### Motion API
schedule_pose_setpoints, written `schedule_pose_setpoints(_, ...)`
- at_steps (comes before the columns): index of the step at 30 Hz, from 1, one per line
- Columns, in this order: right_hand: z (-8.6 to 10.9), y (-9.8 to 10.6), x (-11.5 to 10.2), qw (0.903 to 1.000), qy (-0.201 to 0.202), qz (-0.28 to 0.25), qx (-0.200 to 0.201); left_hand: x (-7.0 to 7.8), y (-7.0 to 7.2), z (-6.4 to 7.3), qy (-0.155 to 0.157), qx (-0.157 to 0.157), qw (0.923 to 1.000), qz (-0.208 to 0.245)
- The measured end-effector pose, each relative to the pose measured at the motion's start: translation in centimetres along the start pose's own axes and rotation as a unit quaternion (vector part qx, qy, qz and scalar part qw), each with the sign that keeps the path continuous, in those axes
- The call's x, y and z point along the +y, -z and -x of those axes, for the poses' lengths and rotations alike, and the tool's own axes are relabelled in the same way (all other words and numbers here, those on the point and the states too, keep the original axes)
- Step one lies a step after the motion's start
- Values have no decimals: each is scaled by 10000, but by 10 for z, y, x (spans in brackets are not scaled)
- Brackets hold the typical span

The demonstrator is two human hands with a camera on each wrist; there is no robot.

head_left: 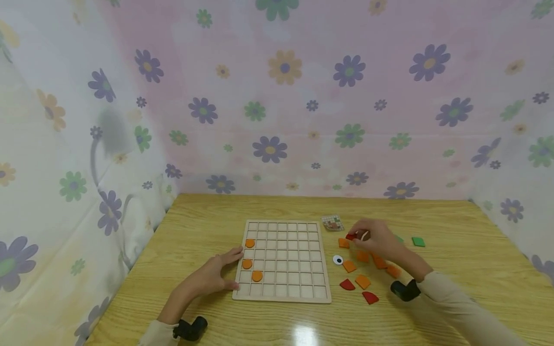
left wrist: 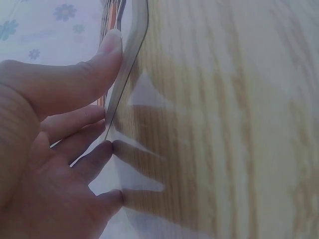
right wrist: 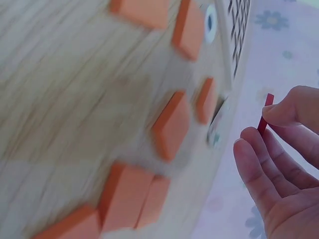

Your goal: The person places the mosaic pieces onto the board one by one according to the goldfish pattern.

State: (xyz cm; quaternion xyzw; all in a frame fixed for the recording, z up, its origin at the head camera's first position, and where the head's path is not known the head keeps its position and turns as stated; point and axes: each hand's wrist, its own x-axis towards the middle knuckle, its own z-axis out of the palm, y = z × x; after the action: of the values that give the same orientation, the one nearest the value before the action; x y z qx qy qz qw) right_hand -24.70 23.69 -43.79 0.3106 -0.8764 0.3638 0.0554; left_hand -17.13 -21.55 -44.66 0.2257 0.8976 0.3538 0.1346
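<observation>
A wooden grid board [head_left: 282, 297] lies flat on the table with three orange round pieces [head_left: 257, 276] in cells on its left side. My left hand [head_left: 213, 275] rests at the board's left edge, fingers spread and thumb [left wrist: 110, 47] on the rim. To the right of the board, my right hand [head_left: 375, 238] pinches a small red piece [right wrist: 265, 114] between thumb and fingers, held above the table in the right wrist view. Below that hand lie several orange pieces [head_left: 362, 282]. Fingers partly cover the red piece in the head view.
A round eye piece [head_left: 337, 260] is beside the board's right edge. Two red quarter-round pieces [head_left: 370, 298] lie nearer the front. Behind the board's right corner is a small picture card [head_left: 332, 223]. A green square [head_left: 418, 241] sits farther right. Patterned cloth [head_left: 320, 120] hangs behind the table.
</observation>
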Motion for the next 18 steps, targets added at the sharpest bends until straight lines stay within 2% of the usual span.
schedule_pose_setpoints(18,-35,-31,-38,9976,466,-328,-398,0,0,0,23,-3,10000,-32)
